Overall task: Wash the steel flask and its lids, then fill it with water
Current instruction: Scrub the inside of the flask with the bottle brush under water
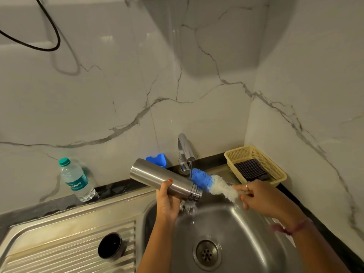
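Now both hands grip: left hand (167,201) the flask (165,179), right hand (256,196) the brush (213,184).

You are looking at a steel sink unit (78,215) spanning the lower frame. A dark lid (110,245) is sitting on its ribbed drainboard at lower left. Behind, a dark counter strip (122,187) is carrying a plastic water bottle (76,180) at left, and a yellow basket (275,168) is sitting at right.

The teal label of the plastic water bottle (77,180) carries white script that seems to read "Creature"; its smaller print is illegible.
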{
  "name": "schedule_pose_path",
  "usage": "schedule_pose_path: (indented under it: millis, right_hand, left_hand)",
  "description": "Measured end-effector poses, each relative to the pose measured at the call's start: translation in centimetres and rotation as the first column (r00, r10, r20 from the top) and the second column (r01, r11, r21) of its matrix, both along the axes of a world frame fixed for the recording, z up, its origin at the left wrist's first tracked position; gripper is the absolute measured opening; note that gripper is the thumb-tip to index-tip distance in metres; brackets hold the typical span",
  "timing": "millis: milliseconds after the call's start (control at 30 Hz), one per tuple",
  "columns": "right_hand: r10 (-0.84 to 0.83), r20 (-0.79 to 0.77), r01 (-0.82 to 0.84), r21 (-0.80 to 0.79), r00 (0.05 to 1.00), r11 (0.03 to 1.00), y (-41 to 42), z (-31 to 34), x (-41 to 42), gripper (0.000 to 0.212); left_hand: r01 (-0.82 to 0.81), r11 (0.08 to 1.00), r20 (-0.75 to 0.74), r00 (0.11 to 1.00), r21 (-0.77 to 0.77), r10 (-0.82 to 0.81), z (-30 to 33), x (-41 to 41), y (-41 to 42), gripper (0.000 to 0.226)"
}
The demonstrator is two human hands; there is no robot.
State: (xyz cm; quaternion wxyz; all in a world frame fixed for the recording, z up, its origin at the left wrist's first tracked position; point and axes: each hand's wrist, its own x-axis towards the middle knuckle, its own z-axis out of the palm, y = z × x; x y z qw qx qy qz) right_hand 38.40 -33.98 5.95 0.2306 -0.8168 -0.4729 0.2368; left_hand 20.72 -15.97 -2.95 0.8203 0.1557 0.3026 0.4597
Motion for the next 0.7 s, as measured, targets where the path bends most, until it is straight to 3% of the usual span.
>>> schedule_pose_path:
  millis: [167, 267, 700]
  right_hand:
    - [0.003, -0.327, -0.021, -0.049, 0.945, 0.999, 0.3, -1.7, 0.8, 0.029]
    - [-0.034, -0.471, 0.011, -0.053, 0.882, 0.999, -0.5, -3.3, 1.0, 0.033]
    - [-0.063, -0.549, 0.019, -0.085, 0.834, 0.996, -3.7, -4.8, 2.5, 0.031]
  left_hand:
    - [-0.045, 0.999, 0.064, 0.997, -0.013, 0.046, 0.3, 0.2, 0.1, 0.071]
    - [-0.079, 0.997, 0.029, 0.996, 0.003, 0.079, 0.0, 0.4, 0.6, 0.062]
    - [-0.117, 0.992, -0.033, 0.993, -0.042, 0.115, -1.5, 0.7, 1.4, 0.068]
